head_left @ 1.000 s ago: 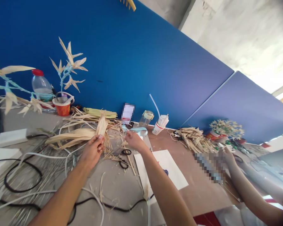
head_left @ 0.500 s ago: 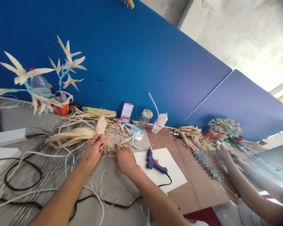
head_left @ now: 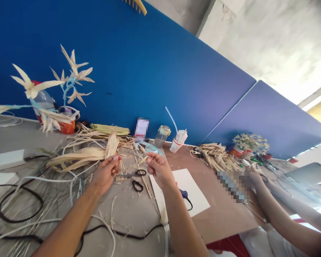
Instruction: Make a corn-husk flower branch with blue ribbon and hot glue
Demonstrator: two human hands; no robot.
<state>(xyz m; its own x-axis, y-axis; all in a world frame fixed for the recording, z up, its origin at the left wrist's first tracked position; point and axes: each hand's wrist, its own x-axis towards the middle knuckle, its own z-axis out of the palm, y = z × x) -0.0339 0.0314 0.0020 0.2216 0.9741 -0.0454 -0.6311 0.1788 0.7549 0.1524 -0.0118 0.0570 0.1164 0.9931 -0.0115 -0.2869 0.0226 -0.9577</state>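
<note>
Inspecting the worktop [head_left: 144, 221] finds two bare hands raised above it, a little apart; the left hand [head_left: 106, 175] has its thumb and forefinger drawn together and the other fingers curled in; the right hand [head_left: 159, 169] has thumb and fingertips brought close, pointing toward the left; whether either pinches a thin strand cannot be told, the material behind being of like colour; the dry corn husks [head_left: 80, 157] lie heaped beyond and to the left of the left hand; one broad husk piece [head_left: 112, 143] stands out just behind its fingertips, contact not determinable.

The step in hand is judged to be fine finger work with husk material; the next move would call for a secure pinch at both ends, with even, gentle tension, dry husk being liable to split.

Scissors [head_left: 126, 175] lie between the hands, black loops toward the right; a blue glue gun [head_left: 184, 193] rests on a white sheet [head_left: 199, 203], partly hidden by the right forearm; light-blue ribbon [head_left: 151, 147] lies beyond the right hand; another person's hand [head_left: 255, 177] is at work well to the right.
</note>
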